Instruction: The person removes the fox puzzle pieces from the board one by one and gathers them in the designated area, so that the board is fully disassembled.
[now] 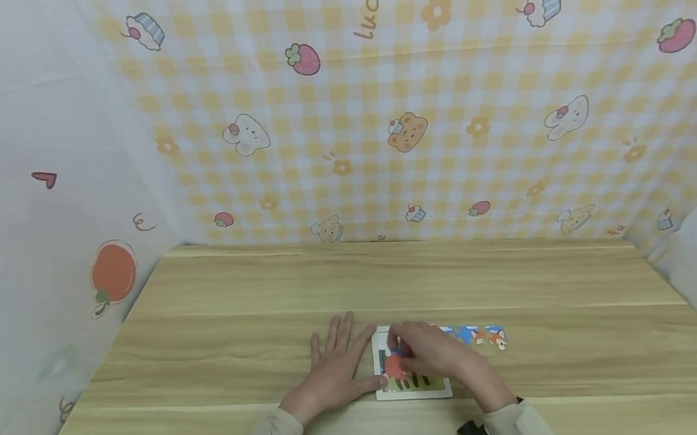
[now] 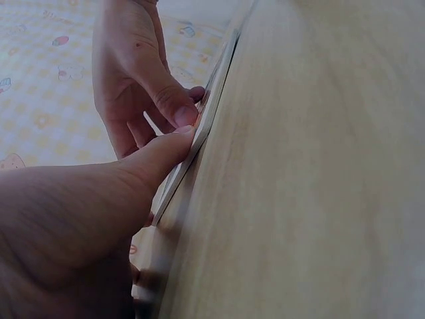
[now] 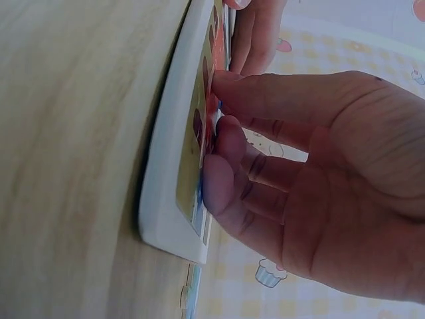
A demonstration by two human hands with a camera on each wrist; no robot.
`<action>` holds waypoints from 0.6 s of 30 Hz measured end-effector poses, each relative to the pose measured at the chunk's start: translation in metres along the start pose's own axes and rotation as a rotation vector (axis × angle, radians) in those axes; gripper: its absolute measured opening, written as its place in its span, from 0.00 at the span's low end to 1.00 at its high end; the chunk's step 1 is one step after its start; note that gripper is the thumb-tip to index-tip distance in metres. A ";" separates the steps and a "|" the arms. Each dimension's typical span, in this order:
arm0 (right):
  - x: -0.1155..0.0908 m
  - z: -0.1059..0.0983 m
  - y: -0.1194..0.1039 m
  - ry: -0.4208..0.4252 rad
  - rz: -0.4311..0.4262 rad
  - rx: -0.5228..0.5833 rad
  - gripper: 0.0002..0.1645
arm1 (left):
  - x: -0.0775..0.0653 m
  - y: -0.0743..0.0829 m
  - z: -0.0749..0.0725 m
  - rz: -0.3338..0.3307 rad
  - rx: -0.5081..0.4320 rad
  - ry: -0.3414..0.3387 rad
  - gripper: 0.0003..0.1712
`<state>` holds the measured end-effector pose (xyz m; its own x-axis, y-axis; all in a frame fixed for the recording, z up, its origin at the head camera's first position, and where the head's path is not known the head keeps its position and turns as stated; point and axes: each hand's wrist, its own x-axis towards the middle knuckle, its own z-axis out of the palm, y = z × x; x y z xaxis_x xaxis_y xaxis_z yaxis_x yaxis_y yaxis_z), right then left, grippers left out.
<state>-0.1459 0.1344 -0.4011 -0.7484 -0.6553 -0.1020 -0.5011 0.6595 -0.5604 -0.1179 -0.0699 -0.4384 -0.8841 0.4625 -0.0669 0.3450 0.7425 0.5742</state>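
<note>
Left hand [image 1: 330, 379] splayed, right hand [image 1: 429, 351] curled over picture board [image 1: 414, 395], grip unclear (cloth [image 1: 361, 95] reading "luck")

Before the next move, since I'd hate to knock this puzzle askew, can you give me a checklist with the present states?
1. Puzzle board resting on the table: ok.
2. Left hand at the board: ok, its thumb touches the left edge.
3. Right hand over the board: ok, fingertips at the picture.
4. Right hand's pinch on a piece: cannot tell, the fingers hide it.
5. Space right of the board free: not ok, picture pieces lie there.
</note>
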 end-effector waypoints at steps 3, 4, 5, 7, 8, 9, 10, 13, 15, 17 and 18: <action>0.001 -0.001 0.000 0.006 0.003 0.011 0.14 | 0.000 0.000 -0.001 0.001 0.002 0.001 0.48; 0.001 -0.001 0.000 0.008 0.004 0.012 0.14 | 0.001 0.000 -0.001 0.001 0.002 0.001 0.48; 0.001 -0.001 0.000 0.009 0.004 0.012 0.14 | 0.001 0.000 -0.001 0.002 0.002 0.001 0.48; 0.001 -0.001 -0.001 0.012 -0.001 0.011 0.14 | 0.001 0.000 -0.002 0.002 0.002 0.001 0.48; 0.002 -0.002 -0.001 0.013 -0.003 0.010 0.14 | 0.001 0.000 -0.002 0.002 0.003 0.000 0.48; 0.002 -0.002 -0.001 0.014 -0.005 0.008 0.14 | 0.001 -0.001 -0.003 0.002 0.004 -0.001 0.48; 0.002 -0.002 -0.001 0.015 -0.006 0.009 0.14 | 0.002 -0.001 -0.003 0.002 0.004 -0.001 0.48; 0.002 -0.002 -0.003 0.020 -0.002 0.018 0.14 | 0.002 -0.001 -0.003 0.003 0.010 0.000 0.48; 0.001 -0.001 -0.004 0.019 0.004 0.030 0.14 | 0.001 0.000 -0.003 0.004 0.009 0.003 0.48; 0.000 0.000 -0.006 0.026 0.008 0.028 0.13 | 0.000 0.000 -0.002 0.002 0.006 0.003 0.48; -0.001 0.001 -0.008 0.031 0.010 0.022 0.13 | -0.001 0.000 -0.002 0.002 0.003 0.003 0.48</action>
<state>-0.1410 0.1298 -0.3973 -0.7668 -0.6365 -0.0823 -0.4840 0.6577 -0.5771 -0.1178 -0.0708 -0.4366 -0.8843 0.4626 -0.0638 0.3476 0.7433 0.5716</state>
